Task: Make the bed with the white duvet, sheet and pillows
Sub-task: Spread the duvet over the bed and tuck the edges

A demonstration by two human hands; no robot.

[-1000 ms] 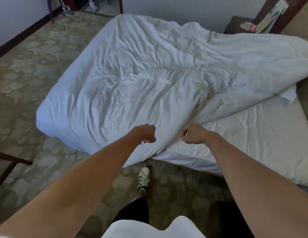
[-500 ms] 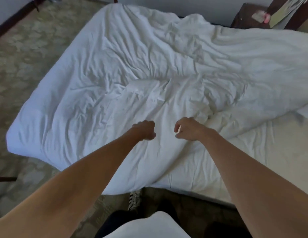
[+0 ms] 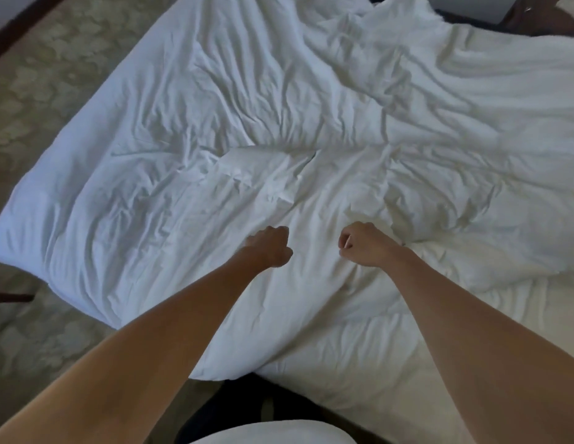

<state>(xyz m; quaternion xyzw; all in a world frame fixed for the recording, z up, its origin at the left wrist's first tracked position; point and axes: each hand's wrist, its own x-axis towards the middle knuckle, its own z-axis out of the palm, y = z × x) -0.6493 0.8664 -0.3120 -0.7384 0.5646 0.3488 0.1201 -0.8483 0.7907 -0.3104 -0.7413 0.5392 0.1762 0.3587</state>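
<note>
The crumpled white duvet (image 3: 215, 139) covers most of the bed, and its near corner hangs off the mattress edge by my legs. At the lower right the white sheet (image 3: 490, 363) on the mattress lies uncovered. My left hand (image 3: 270, 246) and my right hand (image 3: 364, 243) are both curled into fists on the duvet's near part, a hand's width apart. Each seems to grip a bunch of its fabric, and creases run out from the right hand. No pillow is in view.
Patterned green carpet (image 3: 38, 91) runs along the left side of the bed. A dark nightstand (image 3: 535, 20) stands at the top right against the wall. A dark furniture leg (image 3: 10, 298) pokes in at the left edge. My legs stand against the bed's near edge.
I have stepped closer and leaned over the bed. Both fists have moved from the duvet's near edge to farther in over it, and the duvet now lies wider toward the left.
</note>
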